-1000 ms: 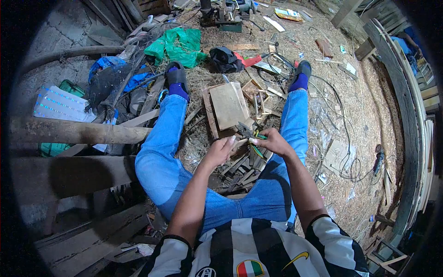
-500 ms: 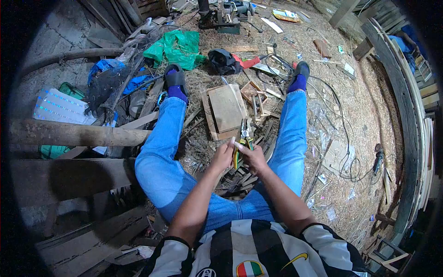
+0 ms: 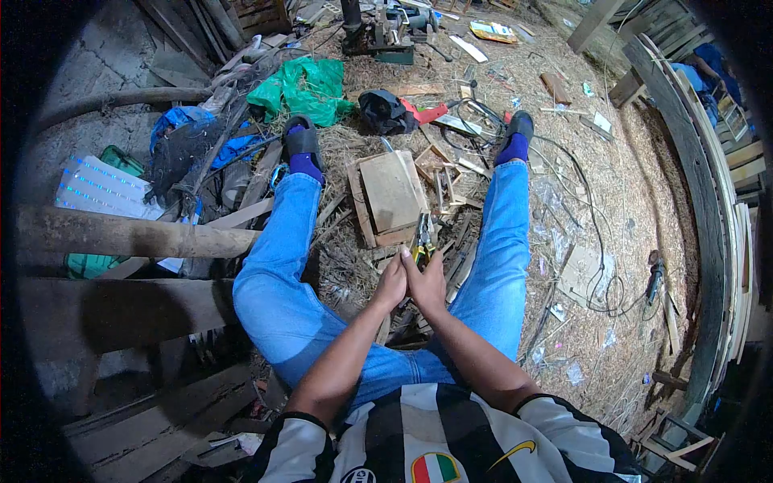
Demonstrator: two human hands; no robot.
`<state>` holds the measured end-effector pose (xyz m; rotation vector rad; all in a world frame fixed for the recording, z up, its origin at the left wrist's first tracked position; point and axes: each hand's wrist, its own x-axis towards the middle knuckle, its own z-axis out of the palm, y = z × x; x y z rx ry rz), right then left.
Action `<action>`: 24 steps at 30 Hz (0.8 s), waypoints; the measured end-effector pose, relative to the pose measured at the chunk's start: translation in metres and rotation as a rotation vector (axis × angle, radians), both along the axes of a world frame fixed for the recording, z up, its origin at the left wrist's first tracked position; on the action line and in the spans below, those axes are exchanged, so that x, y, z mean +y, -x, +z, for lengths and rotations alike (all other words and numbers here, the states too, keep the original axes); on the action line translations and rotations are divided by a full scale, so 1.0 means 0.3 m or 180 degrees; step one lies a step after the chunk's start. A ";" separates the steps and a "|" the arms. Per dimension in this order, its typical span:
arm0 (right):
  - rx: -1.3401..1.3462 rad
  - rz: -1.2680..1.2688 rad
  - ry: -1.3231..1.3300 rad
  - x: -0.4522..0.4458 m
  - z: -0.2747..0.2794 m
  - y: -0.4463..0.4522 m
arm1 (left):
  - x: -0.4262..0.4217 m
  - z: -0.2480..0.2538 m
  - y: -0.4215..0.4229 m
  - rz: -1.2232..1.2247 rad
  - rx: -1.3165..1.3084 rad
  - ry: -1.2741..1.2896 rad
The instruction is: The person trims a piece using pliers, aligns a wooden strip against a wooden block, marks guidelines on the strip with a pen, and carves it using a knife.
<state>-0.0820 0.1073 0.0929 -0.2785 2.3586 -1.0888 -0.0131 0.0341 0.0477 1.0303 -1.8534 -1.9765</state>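
Pressing together at the thumbs, the left hand (image 3: 392, 283) and right hand (image 3: 427, 282) meet between the two denim-covered legs. One pair of pliers (image 3: 423, 235), with yellow-and-dark handles, rises from the right hand's grip, its head pointing away from the body. Whether the left fingers pinch anything cannot be told.

The black-and-white striped jersey (image 3: 419, 427) carries three emblems: one yellow Nike swoosh (image 3: 512, 455), one crest (image 3: 435, 468) in green, white and red, and one round badge (image 3: 358, 476) whose lettering is cut off and too small to read.

Just beyond the pliers lies one rectangular wooden panel (image 3: 392, 191) on another board, with a small wooden frame (image 3: 435, 163) beside it. Two dark shoes (image 3: 522, 125) and two purple socks (image 3: 305, 163) show at the feet. Near the left foot are one green plastic bag (image 3: 310, 84) and one dark cloth bundle (image 3: 385, 113). One yellow-and-white packet (image 3: 493, 31) lies farther off, its print unreadable. One handheld power tool (image 3: 655, 278) rests on the straw-strewn ground (image 3: 636, 185) at the right.
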 end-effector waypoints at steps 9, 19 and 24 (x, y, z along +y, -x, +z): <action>-0.0158 -0.0062 0.0225 -0.033 -0.063 0.034 | 0.031 -0.046 0.027 0.0210 0.0541 -0.0317; -0.0795 -0.0479 0.0908 0.024 -0.107 0.118 | 0.033 0.068 -0.050 -0.0738 -0.1032 -0.1914; -0.0835 -0.0277 0.0775 0.054 -0.129 0.193 | 0.099 0.067 -0.058 -0.0583 -0.1007 -0.3009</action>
